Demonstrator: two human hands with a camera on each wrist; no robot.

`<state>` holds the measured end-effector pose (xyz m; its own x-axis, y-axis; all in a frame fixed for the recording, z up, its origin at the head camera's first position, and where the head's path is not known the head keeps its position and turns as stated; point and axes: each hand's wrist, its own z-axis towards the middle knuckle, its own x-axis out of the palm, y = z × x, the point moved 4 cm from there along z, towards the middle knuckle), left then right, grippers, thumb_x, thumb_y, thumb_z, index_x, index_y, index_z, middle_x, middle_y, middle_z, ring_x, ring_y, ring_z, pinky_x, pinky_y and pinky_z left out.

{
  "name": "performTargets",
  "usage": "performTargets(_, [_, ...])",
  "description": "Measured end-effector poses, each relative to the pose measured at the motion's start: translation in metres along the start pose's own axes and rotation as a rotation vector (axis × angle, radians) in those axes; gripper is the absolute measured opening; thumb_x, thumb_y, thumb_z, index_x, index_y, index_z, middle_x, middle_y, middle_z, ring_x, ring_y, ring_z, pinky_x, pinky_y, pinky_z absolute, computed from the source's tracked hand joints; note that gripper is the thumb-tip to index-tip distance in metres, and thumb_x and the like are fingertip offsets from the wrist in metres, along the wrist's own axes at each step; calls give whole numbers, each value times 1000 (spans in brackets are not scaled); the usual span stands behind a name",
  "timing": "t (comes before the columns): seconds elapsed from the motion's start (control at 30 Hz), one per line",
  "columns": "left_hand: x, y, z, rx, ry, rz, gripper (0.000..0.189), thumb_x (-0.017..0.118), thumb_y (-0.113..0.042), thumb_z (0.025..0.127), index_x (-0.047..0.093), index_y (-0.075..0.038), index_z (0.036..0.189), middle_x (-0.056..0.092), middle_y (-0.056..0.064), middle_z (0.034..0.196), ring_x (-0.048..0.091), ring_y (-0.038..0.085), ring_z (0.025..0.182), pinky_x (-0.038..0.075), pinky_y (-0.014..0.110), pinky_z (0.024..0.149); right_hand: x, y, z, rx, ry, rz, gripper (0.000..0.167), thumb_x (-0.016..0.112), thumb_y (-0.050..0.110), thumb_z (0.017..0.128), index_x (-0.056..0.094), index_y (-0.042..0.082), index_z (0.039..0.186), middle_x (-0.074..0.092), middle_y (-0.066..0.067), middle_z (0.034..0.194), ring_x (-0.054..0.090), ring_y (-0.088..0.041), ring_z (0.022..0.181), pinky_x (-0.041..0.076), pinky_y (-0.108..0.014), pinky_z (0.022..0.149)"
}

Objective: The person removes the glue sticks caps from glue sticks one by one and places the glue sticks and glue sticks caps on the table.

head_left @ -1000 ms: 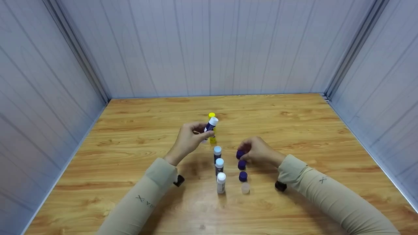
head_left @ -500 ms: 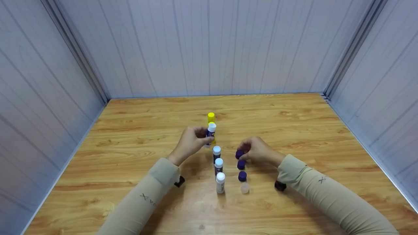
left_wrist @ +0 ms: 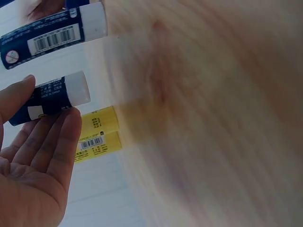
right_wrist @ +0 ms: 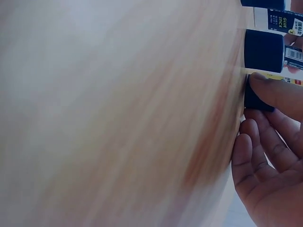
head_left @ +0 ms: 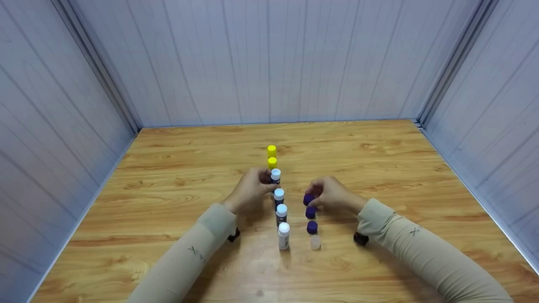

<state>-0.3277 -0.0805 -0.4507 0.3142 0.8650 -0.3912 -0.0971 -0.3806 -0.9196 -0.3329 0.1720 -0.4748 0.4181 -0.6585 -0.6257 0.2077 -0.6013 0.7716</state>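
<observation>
My left hand (head_left: 252,188) pinches a dark blue glue stick (left_wrist: 49,99) with a white end between thumb and fingers. It stands upright at the far end of a row of glue sticks, just in front of two yellow glue sticks (head_left: 272,162). Nearer me in that row come two more blue glue sticks (head_left: 281,215) and a white glue stick (head_left: 284,236). To the right, my right hand (head_left: 333,193) holds a dark blue cap (right_wrist: 255,96) on the table between thumb and fingers. Two more blue caps (head_left: 311,227) and a clear cap (head_left: 315,242) line up toward me.
The wooden table (head_left: 185,168) carries both rows near its middle. Pale panelled walls (head_left: 269,63) enclose its back and sides. A narrow strip of tabletop separates the caps from the glue sticks.
My left hand has lowered the blue glue stick from a tilted hold in front of the yellow ones to upright at the row's far end. My right hand stays on the cap.
</observation>
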Motion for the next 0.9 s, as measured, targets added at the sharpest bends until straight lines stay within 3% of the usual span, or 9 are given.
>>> performTargets(0.13, [2, 2, 0, -16, 29, 6, 25, 73, -6, 104, 72, -3, 129, 78, 7, 119, 73, 22, 112, 62, 40, 103, 0, 0, 1, -1, 1, -9, 24, 85, -6, 84, 79, 3, 106, 79, -9, 100, 69, -16, 89, 59, -31, 85])
performTargets(0.33, [5, 5, 1, -57, 50, 24, 23, 70, -3, 105, 72, -8, 127, 75, 5, 121, 72, 22, 115, 61, 41, 106, 0, 0, 1, -12, 12, -3, 25, 82, -10, 83, 78, 2, 105, 79, -11, 99, 70, -16, 86, 61, -31, 83])
performTargets(0.57, [7, 6, 4, -37, 57, 84, 24, 70, 3, 102, 71, -4, 125, 75, 10, 122, 71, 25, 118, 60, 42, 108, 1, 0, 0, -16, 21, 6, 26, 80, -13, 83, 78, 2, 104, 78, -10, 96, 68, -16, 83, 59, -27, 75])
performTargets(0.8, [5, 6, 2, -51, 71, 78, 26, 74, 1, 100, 73, -8, 124, 76, 6, 120, 71, 24, 116, 58, 43, 110, 1, 1, 0, -25, 26, -2, 28, 80, -12, 84, 78, 3, 108, 77, -10, 99, 69, -18, 87, 60, -28, 80])
performTargets(0.9, [0, 5, 1, -32, 70, 99, 27, 73, 5, 98, 74, -5, 123, 76, 10, 120, 71, 28, 116, 58, 44, 109, 0, 2, -2, -36, 26, -3, 32, 80, -13, 84, 75, -2, 113, 76, -13, 102, 69, -18, 88, 60, -28, 81])
